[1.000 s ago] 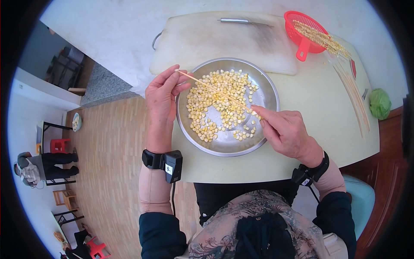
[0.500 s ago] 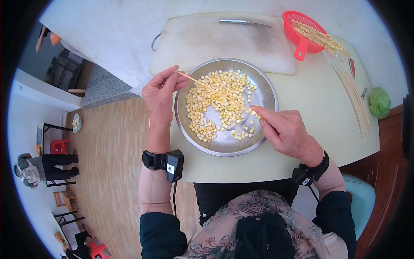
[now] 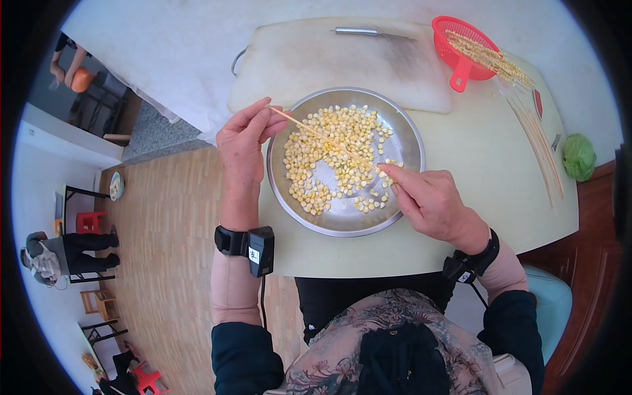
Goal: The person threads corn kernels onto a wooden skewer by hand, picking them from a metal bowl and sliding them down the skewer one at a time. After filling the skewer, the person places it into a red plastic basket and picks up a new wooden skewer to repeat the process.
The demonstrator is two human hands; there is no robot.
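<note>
The left hand [image 3: 245, 138] pinches the upper left end of a thin wooden stick [image 3: 316, 133] between thumb and forefinger. The right hand [image 3: 434, 201] has thumb and forefinger pinched around its lower right end; whether a kernel sits between those fingertips is hidden. The stick thus spans the gap between both hands, held over a round metal pan [image 3: 403, 139] of corn kernels [image 3: 306, 158] near the near edge of the table [image 3: 474, 141]. Its long axis runs straight and slanted, one end pointing toward the table's far left, the other toward its near right corner. Behind the pan is a cutting board [image 3: 289, 56]. Toward the table's far right corner stands a red strainer [image 3: 462, 72] holding loaded skewers [image 3: 480, 52], with bare sticks [image 3: 536, 145] along the right edge beside a cabbage [image 3: 580, 158].
</note>
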